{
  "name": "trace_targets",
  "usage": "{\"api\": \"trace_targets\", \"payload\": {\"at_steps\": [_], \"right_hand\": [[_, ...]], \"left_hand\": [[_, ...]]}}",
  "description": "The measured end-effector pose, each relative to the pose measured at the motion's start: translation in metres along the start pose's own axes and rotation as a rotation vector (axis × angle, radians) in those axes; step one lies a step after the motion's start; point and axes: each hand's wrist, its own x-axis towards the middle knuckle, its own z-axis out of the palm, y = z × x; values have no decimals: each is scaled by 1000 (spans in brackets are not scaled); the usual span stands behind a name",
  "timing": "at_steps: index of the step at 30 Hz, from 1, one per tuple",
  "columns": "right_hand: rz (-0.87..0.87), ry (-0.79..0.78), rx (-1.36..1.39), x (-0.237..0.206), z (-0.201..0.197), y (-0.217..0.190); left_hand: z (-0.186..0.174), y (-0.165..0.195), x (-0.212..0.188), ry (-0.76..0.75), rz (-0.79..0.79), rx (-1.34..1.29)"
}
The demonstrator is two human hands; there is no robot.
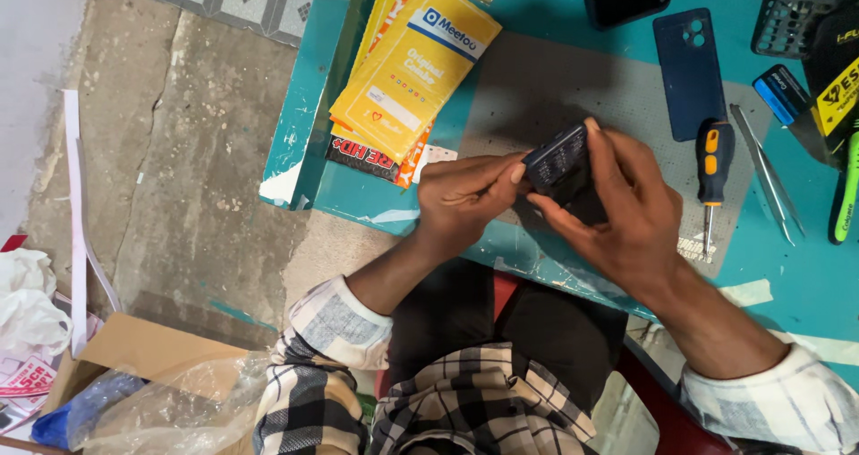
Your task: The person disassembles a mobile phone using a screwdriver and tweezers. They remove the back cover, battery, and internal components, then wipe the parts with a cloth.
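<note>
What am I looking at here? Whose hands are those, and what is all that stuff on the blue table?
There is one picture, taken by a camera on a person's head, looking down, so the hands are that person's own. The left hand and the right hand together hold a small dark phone over a teal table. On the table lie a grey mat, a stack of yellow packets, a dark blue phone back cover, a screwdriver with an orange and black handle and metal tweezers. Down on the floor sits a cardboard box with plastic wrap.
</note>
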Motion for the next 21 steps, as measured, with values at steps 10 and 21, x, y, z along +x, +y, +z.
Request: {"api": "trace_targets", "payload": {"at_steps": [10, 21], "right_hand": [[-128, 32, -209, -17, 3, 75], [-250, 20, -402, -70, -1, 198]], "left_hand": [[27, -42, 33, -150, -89, 144], [125, -107, 67, -215, 24, 297]]}}
